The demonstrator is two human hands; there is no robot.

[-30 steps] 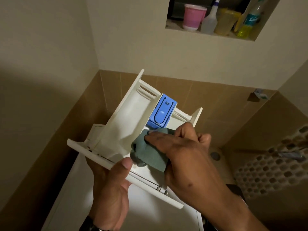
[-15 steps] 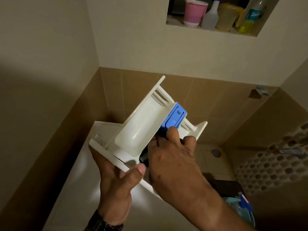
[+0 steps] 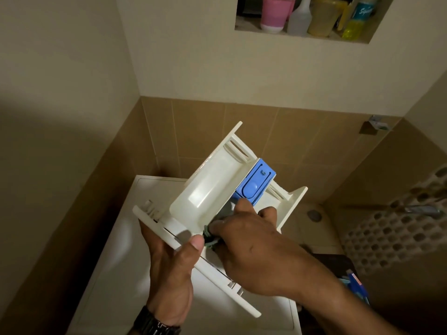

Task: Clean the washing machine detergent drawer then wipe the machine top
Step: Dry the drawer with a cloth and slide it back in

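The right hand (image 3: 254, 240) sits at centre frame with its fingers curled round a bunched grey-green cloth (image 3: 212, 235), pressing it down into the narrow compartment of the detergent drawer (image 3: 208, 192); most of the cloth is hidden under the knuckles. The left hand (image 3: 171, 267), lower centre with a dark watch at the wrist, grips the drawer's front panel from below, thumb hooked over the panel's top edge just beside the cloth.

The drawer is held in the air, out of the machine, tilted so its front panel is low and near the person and its back end rises toward the upper right of the frame. Its long axis runs from the hands up and away, so the unwiped length of the compartment lies ahead of the right hand, toward the blue siphon cap (image 3: 254, 182) that the fingertips nearly touch. The wiping hand is the nearer one to that cap; a stroke along the axis would probably meet it first.

Below the drawer lies the white washing machine top (image 3: 116, 250), seemingly not yet wiped. A wall niche (image 3: 302, 36) at the upper right holds a pink cup and bottles.
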